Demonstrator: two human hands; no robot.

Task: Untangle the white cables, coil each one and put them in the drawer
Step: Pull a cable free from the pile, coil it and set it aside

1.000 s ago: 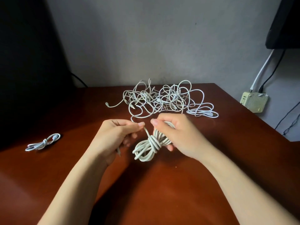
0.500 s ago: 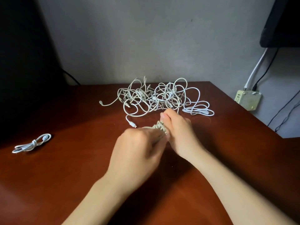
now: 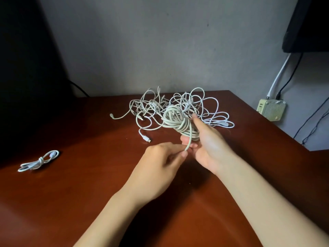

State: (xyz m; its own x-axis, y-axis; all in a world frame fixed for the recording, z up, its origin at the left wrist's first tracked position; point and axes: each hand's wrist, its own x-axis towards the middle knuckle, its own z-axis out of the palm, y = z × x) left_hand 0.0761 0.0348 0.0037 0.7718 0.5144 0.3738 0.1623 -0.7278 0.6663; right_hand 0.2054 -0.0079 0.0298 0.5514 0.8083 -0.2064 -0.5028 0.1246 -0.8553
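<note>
Centre of the frame: your right hand (image 3: 208,145) holds a coiled white cable (image 3: 175,120) raised above the tabletop (image 3: 89,184). The fingers curl round the lower part of the bundle and one finger lies straight along its right side. The loops stand roughly upright, with several turns wound crosswise round their middle. A free tail (image 3: 190,138) of the same cable drops from the bundle towards the lower left.

Just below centre: your left hand (image 3: 160,163) pinches the end of that tail between thumb and fingertips, close beside the right hand. The other fingers are curled under.

Behind the bundle, upper centre: the tangle of white cables (image 3: 185,104) lies on the tabletop near the wall. One loose plug (image 3: 147,139) trails out of it towards you, and another end (image 3: 112,116) trails out to the left.

Left edge, mid-height: a small tied cable (image 3: 38,162) lies on the tabletop, well apart from the rest.

Right edge: a pale box (image 3: 271,111) is fixed to the wall beyond the tabletop's corner, with a white lead and a black lead plugged into its top.
</note>
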